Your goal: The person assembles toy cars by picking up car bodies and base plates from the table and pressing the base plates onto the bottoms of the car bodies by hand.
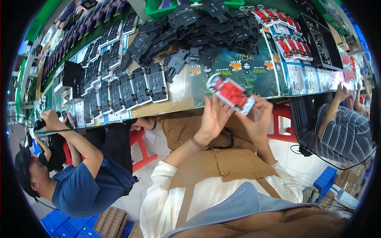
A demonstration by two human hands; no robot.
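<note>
A toy car (231, 93) with a white body and a red inside or underside is held above the table's near edge, tilted, one end toward the far left. My left hand (215, 118) supports it from the left and below, thumb up along its side. With fingers and thumb closed on the near right end, my right hand (258, 118) grips the same car. Beyond it, a heap of flat black plastic car bases (198, 33) spreads over the table. To the left, rows of white cars with black undersides (139, 85) lie side by side.
At the right stand rows of red-and-white cars (291, 45) and a black tray of small parts (320, 41). A green crate (156, 8) is behind the heap. Co-workers sit at left (85, 180) and right (345, 131). Red stools (143, 152) stand below the table.
</note>
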